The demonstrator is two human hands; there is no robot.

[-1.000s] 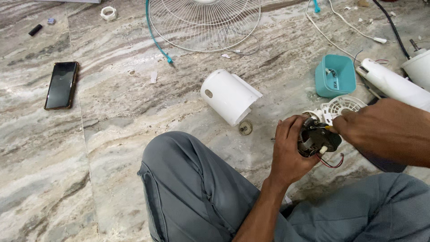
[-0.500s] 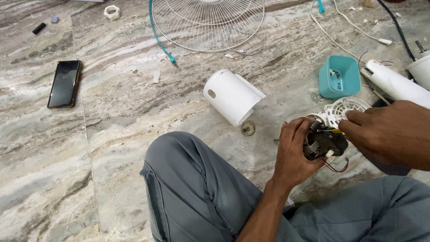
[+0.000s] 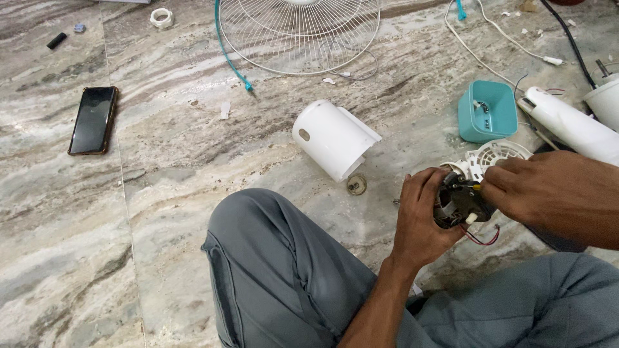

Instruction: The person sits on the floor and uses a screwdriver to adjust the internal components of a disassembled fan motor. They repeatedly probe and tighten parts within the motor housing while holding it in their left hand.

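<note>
Small dark fan motor [image 3: 459, 205] sat right of centre in the frame, held above the floor between both hands. Left hand [image 3: 420, 219] was curled around its left side, fingers wrapped over the top and thumb under, likely to stop it turning. Right hand [image 3: 548, 193] came in from the right edge, fingertips pressed together on something small at the motor's top edge with a bit of yellow showing; couldn't tell whether that was a tool tip or a wire end. Thin red wires [image 3: 483, 237] looped out below the motor, hanging free. White vented motor housing [image 3: 493, 156] lay just behind the hands, partly hidden by them. Grey-trousered knee [image 3: 271, 258] filled the lower centre, so the person looked seated on the marble floor [image 3: 161, 193] with the work close to the body. Teal plastic tub [image 3: 487, 111] stood upper right, open side up, with what looked like a small screw or clip inside, probably parked there so it wouldn't roll off. White cylindrical cover [image 3: 332, 138] lay on its side at centre, a small round metal part [image 3: 356, 185] just below it. Wire fan guard [image 3: 300, 32] lay flat at top centre. White tube [image 3: 570, 125] at far right. Black phone [image 3: 94, 120] at left, well apart.
</note>
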